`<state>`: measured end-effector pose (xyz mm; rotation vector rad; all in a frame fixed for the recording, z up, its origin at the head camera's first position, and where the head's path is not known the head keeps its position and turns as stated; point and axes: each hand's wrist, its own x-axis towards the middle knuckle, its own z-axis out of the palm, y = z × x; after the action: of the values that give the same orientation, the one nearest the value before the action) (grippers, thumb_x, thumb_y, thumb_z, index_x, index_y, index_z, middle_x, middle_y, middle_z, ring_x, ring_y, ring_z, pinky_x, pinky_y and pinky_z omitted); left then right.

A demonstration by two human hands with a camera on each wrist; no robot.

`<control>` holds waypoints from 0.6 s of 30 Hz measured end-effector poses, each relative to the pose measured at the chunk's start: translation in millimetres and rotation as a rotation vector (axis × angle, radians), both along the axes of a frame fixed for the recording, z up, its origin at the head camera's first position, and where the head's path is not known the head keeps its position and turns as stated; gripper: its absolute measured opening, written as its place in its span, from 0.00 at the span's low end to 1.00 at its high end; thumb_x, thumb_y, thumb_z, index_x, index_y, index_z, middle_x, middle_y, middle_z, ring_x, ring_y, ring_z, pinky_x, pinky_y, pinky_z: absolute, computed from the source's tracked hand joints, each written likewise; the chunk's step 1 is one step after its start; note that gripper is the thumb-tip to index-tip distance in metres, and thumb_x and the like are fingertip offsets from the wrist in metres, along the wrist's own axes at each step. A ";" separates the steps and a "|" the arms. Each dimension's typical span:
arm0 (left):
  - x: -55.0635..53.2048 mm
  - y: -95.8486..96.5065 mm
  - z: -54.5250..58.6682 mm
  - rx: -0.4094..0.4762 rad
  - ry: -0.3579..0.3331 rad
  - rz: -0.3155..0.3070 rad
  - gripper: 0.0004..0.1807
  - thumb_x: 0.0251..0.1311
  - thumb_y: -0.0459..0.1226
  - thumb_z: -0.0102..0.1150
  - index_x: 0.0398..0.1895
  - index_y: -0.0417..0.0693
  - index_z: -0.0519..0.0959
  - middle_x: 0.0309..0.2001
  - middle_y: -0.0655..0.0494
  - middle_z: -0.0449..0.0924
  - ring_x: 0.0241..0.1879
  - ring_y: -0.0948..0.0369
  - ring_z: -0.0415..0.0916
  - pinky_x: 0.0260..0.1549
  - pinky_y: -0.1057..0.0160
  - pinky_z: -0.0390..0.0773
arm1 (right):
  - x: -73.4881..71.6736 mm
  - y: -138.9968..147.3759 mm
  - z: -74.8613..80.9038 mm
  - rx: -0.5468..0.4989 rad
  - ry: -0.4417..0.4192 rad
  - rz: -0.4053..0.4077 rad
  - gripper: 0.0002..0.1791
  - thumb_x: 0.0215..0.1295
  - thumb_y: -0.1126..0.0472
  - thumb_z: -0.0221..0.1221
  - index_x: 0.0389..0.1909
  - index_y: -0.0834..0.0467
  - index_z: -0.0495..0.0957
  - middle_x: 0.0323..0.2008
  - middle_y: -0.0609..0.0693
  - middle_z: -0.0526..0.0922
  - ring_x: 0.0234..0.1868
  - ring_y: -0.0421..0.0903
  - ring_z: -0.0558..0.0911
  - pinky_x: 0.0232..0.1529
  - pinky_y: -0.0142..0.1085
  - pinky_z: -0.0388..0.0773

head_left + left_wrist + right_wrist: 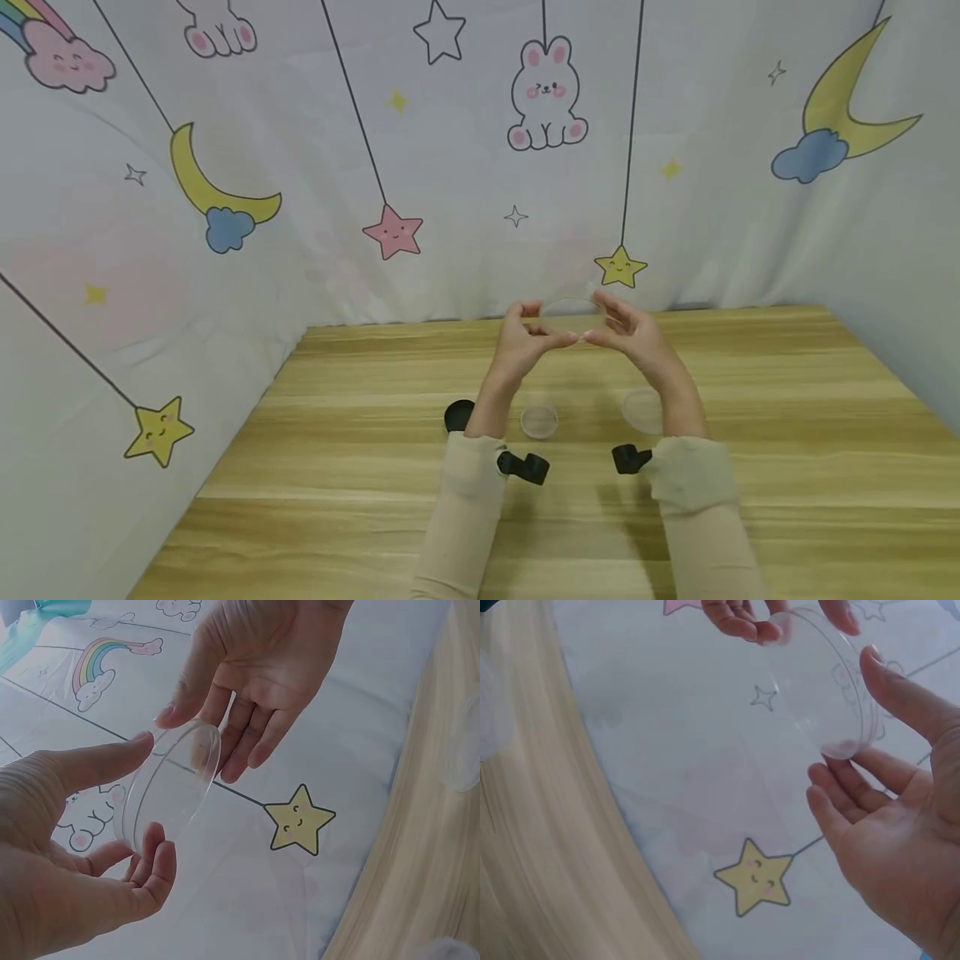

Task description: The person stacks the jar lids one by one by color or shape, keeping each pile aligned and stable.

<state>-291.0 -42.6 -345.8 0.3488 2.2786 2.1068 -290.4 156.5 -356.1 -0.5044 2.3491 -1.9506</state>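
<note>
Up near the back edge of the table, both hands hold a clear petri dish (572,317) by its rim, raised and tilted on edge. My left hand (519,340) grips the left side, thumb at the near rim and fingers curled round the far side, as the left wrist view shows on the dish (169,787). On the right side my right hand (636,340) pinches the same rim between thumb and fingertips. The two thumbs almost meet at the near edge. In the right wrist view, a double rim shows along the dish (832,682).
On the wood-grain table (360,467) lie a small clear round dish (539,422), a larger clear dish (641,410) partly behind the right forearm, and a black round piece (458,415) beside the left forearm. A printed cloth backdrop (465,167) stands behind the table.
</note>
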 end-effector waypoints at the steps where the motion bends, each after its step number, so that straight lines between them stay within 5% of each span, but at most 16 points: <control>1: 1.0 1.0 0.9 0.001 0.006 -0.001 0.41 0.52 0.33 0.71 0.68 0.40 0.61 0.26 0.59 0.76 0.28 0.65 0.76 0.40 0.65 0.78 | 0.6 1.0 1.2 0.002 0.002 -0.001 0.42 0.67 0.57 0.61 0.77 0.55 0.50 0.78 0.53 0.50 0.78 0.56 0.49 0.76 0.51 0.50; 10: 8.6 2.7 10.5 0.005 0.034 0.006 0.38 0.51 0.33 0.73 0.64 0.41 0.63 0.27 0.58 0.74 0.28 0.64 0.74 0.33 0.68 0.75 | 8.9 4.8 17.5 0.019 0.030 0.010 0.41 0.67 0.60 0.60 0.76 0.57 0.51 0.78 0.55 0.51 0.78 0.55 0.50 0.76 0.50 0.49; 18: 21.1 0.8 23.2 -0.003 0.067 -0.029 0.38 0.51 0.36 0.73 0.64 0.40 0.64 0.34 0.56 0.76 0.34 0.64 0.75 0.39 0.65 0.79 | 28.6 7.8 36.7 0.022 0.013 -0.020 0.41 0.67 0.57 0.61 0.76 0.54 0.53 0.77 0.53 0.54 0.78 0.51 0.53 0.76 0.48 0.51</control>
<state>-269.9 -41.8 -322.6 0.4558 2.2977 2.1088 -261.8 164.2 -319.4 -0.4958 2.3895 -1.9337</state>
